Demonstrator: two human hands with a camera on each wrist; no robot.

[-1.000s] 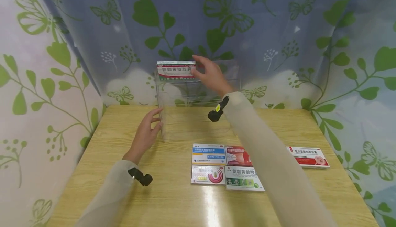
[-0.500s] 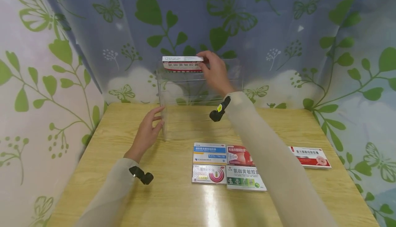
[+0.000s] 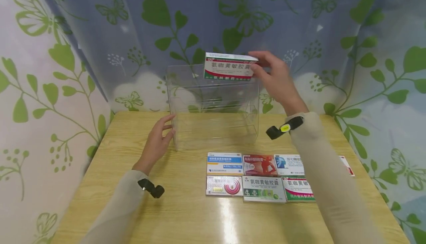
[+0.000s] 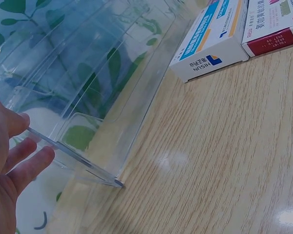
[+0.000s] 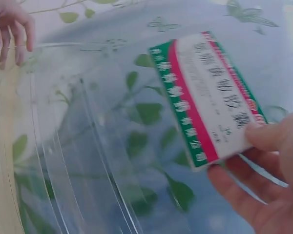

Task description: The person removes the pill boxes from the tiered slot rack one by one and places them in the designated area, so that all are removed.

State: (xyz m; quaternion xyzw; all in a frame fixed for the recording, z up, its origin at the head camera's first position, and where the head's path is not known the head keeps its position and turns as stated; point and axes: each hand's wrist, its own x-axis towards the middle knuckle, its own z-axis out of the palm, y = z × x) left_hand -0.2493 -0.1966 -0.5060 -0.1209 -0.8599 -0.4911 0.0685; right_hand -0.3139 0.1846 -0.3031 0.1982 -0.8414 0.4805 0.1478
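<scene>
My right hand point(image 3: 277, 77) pinches a white, red and green medicine box point(image 3: 227, 66) by its right end, thumb on the printed front. The box is raised in front of the upper part of a clear acrylic display rack point(image 3: 213, 136). In the right wrist view the box point(image 5: 210, 97) is slightly blurred, its far end away from the fingers. My left hand point(image 3: 156, 142) touches the left side panel of the rack with its fingertips. The left wrist view shows the fingers of that hand point(image 4: 10, 156) at the panel's edge, near the rack's stepped tiers.
Several medicine boxes lie in two rows on the wooden table, among them a blue-white box point(image 3: 224, 163), a red box point(image 3: 259, 165) and a green-white box point(image 3: 264, 189). My right sleeve point(image 3: 327, 173) covers part of the right-hand ones. A leaf-patterned curtain point(image 3: 206, 11) hangs behind the rack.
My right hand has carried the medicine box from the rack's top left toward the right and slightly up. The arm's shift uncovers more boxes on the table. My left hand stays at the rack's side.
</scene>
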